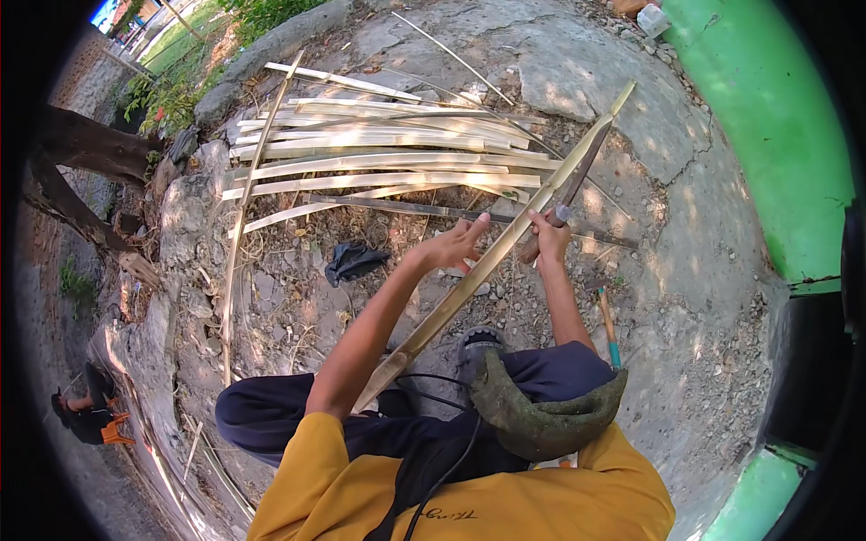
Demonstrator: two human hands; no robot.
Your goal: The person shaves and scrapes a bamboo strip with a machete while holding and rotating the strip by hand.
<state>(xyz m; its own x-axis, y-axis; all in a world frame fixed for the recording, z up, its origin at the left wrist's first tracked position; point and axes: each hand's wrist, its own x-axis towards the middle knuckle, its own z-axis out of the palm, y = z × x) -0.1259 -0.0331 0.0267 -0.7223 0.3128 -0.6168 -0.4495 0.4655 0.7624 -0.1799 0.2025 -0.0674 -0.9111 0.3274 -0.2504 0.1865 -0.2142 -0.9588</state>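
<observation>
Yellow sleeves and a dark green cloth [541, 410] over the knee fill the bottom of the view. Fingers of the left hand [458, 242] lie loosely curled against a long bamboo strip [492, 261], steadying it rather than clasping it. Just beside it, the right hand [547, 236] is closed tight on the handle of a dark-bladed knife [577, 176], whose blade lies along the strip's upper part. That strip runs slanting from the lap up toward the green wall [767, 117]. Beyond the hands, a pile of split bamboo slats [388, 162] lies on cracked concrete ground [667, 270], with a black rag [352, 261] nearby.
</observation>
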